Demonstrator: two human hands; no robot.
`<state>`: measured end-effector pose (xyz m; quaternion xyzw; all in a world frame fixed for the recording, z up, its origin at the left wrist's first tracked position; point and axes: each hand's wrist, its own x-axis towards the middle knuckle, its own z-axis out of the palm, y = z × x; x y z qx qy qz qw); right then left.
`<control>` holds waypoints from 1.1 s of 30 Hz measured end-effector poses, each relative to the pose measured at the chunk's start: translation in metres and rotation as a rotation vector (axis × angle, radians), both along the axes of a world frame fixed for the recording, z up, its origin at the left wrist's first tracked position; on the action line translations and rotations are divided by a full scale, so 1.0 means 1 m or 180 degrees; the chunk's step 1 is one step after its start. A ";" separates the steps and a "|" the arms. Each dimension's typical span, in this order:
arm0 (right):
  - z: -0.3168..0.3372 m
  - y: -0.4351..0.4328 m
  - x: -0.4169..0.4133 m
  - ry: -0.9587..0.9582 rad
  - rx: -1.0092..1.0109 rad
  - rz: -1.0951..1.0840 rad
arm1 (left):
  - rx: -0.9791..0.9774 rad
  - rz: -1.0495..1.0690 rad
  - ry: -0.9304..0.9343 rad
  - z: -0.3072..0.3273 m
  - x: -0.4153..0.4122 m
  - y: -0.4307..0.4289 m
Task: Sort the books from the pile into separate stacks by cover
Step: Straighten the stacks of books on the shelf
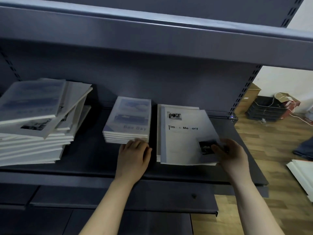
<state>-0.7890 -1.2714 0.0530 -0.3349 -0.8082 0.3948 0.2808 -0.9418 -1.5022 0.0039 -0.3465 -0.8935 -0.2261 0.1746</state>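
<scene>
An untidy pile of white books (33, 126) lies at the left of the grey shelf (88, 156). In the middle stands a neat stack with blue "One Day" covers (130, 119). Right of it is a stack with white "Time & Memory" covers (183, 134), its top book skewed. My left hand (133, 155) rests on the shelf with its fingertips against the front edge of the blue stack. My right hand (228, 151) grips the near right corner of the top white book, thumb on the cover.
Another grey shelf (152, 36) hangs close overhead, and a lower one juts out below. Right of the unit is wooden floor with a black rack (265, 109), boxes, cables and white boards (303, 177). A person's leg shows at the right edge.
</scene>
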 end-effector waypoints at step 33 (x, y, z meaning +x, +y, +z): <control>-0.026 -0.019 -0.003 0.0101 0.1095 0.0383 | 0.0041 0.0023 -0.0126 -0.010 -0.003 -0.003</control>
